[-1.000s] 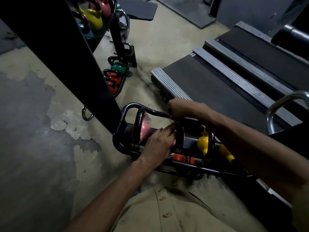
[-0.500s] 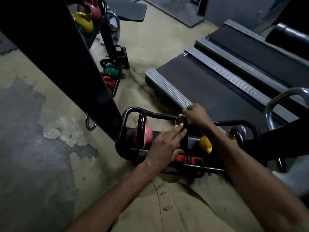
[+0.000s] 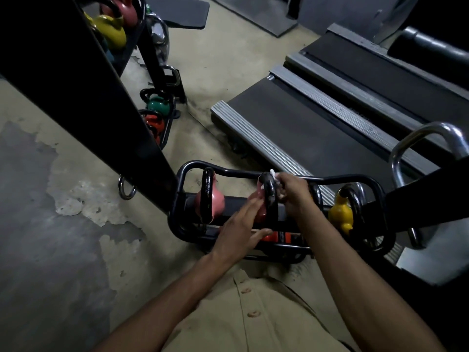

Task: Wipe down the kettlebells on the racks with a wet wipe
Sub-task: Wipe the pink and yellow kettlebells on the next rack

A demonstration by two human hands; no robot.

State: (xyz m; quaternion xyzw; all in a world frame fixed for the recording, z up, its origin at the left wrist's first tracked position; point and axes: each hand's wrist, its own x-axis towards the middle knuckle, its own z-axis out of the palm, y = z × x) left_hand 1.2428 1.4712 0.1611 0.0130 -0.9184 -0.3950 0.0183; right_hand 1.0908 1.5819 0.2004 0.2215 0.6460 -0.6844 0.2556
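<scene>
Head view: your right hand is curled round the black handle of the middle pink kettlebell and presses the wet wipe against it. A white corner of the wipe pokes out above your knuckles; I can't tell how much is under the palm.

Your left hand is flat with straight fingers. The fingertips touch the pink body of the same bell and the thumb is spread below, gripping nothing.

That bell sits in the low black rack on the floor, between the left pink kettlebell and the yellow kettlebell.

The treadmill deck is just behind the rack. A second floor rack farther back holds a green kettlebell and a red kettlebell. A black upright crosses the left of the frame. Light is dim.
</scene>
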